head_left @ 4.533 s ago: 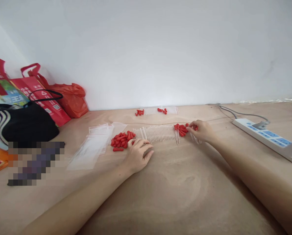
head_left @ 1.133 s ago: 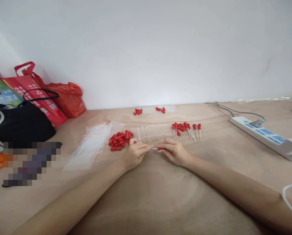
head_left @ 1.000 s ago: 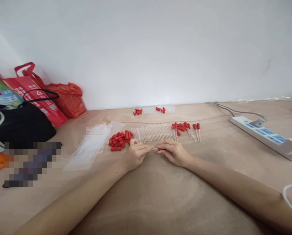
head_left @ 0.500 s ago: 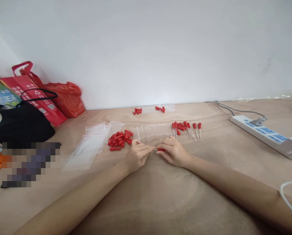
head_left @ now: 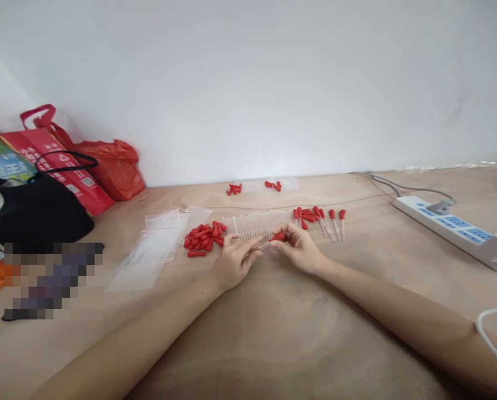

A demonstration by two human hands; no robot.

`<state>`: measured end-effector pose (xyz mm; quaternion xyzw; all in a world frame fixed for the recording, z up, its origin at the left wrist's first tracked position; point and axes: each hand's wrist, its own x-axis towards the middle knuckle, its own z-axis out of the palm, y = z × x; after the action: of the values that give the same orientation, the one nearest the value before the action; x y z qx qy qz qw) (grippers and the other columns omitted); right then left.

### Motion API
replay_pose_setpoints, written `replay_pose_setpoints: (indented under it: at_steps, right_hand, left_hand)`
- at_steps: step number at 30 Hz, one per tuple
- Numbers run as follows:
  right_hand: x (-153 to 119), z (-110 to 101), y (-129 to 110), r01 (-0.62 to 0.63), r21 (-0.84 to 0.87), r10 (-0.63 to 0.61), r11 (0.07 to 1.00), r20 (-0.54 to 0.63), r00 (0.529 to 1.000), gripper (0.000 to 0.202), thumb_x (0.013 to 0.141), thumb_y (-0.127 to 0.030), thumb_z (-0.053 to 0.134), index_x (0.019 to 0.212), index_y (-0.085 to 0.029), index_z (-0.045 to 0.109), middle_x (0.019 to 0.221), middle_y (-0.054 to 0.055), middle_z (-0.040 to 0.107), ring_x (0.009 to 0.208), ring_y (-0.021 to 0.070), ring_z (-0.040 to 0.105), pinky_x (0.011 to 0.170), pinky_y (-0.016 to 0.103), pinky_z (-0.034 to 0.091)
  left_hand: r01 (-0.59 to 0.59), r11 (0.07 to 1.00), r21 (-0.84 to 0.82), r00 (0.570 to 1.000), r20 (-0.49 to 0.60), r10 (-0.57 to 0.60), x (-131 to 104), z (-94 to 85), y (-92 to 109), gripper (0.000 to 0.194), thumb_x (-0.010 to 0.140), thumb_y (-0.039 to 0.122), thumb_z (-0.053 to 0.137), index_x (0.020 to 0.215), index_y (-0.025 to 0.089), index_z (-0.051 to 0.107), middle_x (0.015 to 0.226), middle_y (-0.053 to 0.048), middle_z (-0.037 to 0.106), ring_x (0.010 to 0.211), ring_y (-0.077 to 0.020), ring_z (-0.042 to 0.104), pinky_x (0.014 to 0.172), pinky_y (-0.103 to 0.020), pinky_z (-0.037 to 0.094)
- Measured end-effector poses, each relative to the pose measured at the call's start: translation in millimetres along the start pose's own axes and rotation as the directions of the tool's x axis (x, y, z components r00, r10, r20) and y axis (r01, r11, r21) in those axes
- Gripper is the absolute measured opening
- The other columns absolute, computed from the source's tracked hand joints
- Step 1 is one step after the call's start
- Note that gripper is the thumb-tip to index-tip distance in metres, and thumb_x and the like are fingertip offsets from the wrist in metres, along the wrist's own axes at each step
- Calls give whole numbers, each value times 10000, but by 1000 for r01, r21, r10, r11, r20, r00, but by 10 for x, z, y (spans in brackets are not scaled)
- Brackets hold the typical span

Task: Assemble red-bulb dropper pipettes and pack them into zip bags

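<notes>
Between my hands is a glass tube (head_left: 264, 245) with a red rubber bulb (head_left: 277, 237) on its right end. My left hand (head_left: 234, 263) pinches the tube, and my right hand (head_left: 299, 248) grips the bulb between thumb and fingers. Just behind them lies a row of clear tubes (head_left: 257, 224). A pile of red bulbs (head_left: 202, 236) sits left of the row. On the row's right are several droppers (head_left: 332, 214) with red bulbs fitted on tubes.
Clear plastic bags (head_left: 142, 258) lie left of the bulbs. Farther back rests a bag with red bulbs (head_left: 290, 184). A power strip (head_left: 452, 225) is at right, a black bag (head_left: 40, 214) and a red plastic bag (head_left: 117, 166) at left.
My right hand has shifted slightly right, its fingers now raised around the bulb, which shows more fully. The dropper has tilted, its bulb end higher.
</notes>
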<state>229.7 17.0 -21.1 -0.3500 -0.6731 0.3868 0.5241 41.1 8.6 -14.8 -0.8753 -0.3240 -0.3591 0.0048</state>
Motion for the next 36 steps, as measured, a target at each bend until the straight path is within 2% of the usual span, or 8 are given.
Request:
replay_pose_setpoints:
  at_steps: [3, 7, 11, 15, 21, 26, 29, 36]
  right_hand:
    - [185, -203, -62, -31, 36, 33, 999, -60, 998, 309, 729, -361, 556, 992, -204, 514, 682, -25, 503, 612, 100, 489, 595, 249, 414]
    - [440, -683, -65, -103, -229, 57, 968, -197, 979, 420, 768, -344, 465, 1168, -218, 447, 661, -34, 500, 599, 107, 474, 595, 259, 393]
    - [502, -981, 76, -327, -577, 155, 748, -328, 932, 373, 700, -310, 539, 1044, -168, 505, 642, -14, 561, 606, 133, 509, 588, 268, 374]
    - [465, -984, 217, -374, -726, 231, 577, -295, 927, 236, 722, -343, 513, 899, -193, 555, 681, 2, 617, 666, 158, 559, 599, 269, 362]
    - [457, -911, 232, -352, -804, 133, 480, -330, 935, 312, 728, -408, 500, 955, -198, 536, 747, 16, 645, 799, 193, 571, 670, 291, 351]
    - [399, -933, 59, -171, -916, 198, 362, -104, 975, 210, 662, -420, 548, 724, -225, 592, 775, 13, 640, 796, 210, 547, 682, 321, 322]
    - [347, -927, -16, -63, -948, 252, 313, 19, 968, 195, 646, -413, 562, 723, -242, 616, 801, 11, 641, 830, 225, 533, 714, 348, 299]
    - [324, -862, -5, 22, -975, 252, 223, 79, 964, 156, 678, -278, 505, 730, -218, 639, 812, 47, 643, 841, 222, 524, 709, 333, 275]
  left_hand:
    - [67, 998, 0, 997, 40, -66, 9, -33, 9, 298, 850, 273, 442, 1131, 173, 443, 952, -49, 658, 870, -161, 602, 904, -366, 234]
    - [117, 993, 23, 989, 91, -118, 28, -56, 35, 252, 846, 287, 421, 1069, 181, 470, 979, -55, 640, 909, -175, 578, 899, -374, 238]
    - [109, 993, 54, 986, 125, -115, 36, -53, 48, 221, 843, 294, 424, 1029, 196, 492, 980, -44, 637, 904, -178, 570, 900, -380, 227]
    - [107, 991, 74, 985, 125, -116, 32, -50, 47, 194, 844, 293, 432, 1003, 208, 502, 988, -27, 635, 909, -167, 565, 897, -373, 224]
    - [114, 989, 95, 984, 129, -126, 31, -55, 49, 169, 842, 288, 436, 960, 209, 528, 965, -20, 634, 910, -164, 556, 889, -373, 226]
    - [135, 984, 116, 983, 110, -148, 31, -49, 43, 155, 829, 282, 454, 925, 204, 548, 942, -24, 634, 891, -173, 548, 853, -382, 249]
    - [190, 967, 170, 977, 64, -203, 25, -46, 14, 133, 802, 275, 483, 870, 201, 570, 886, -31, 627, 856, -194, 537, 787, -381, 283]
    - [279, 930, 241, 956, 19, -292, 13, -53, -31, 93, 763, 244, 515, 796, 201, 590, 818, -33, 590, 822, -212, 515, 702, -362, 310]
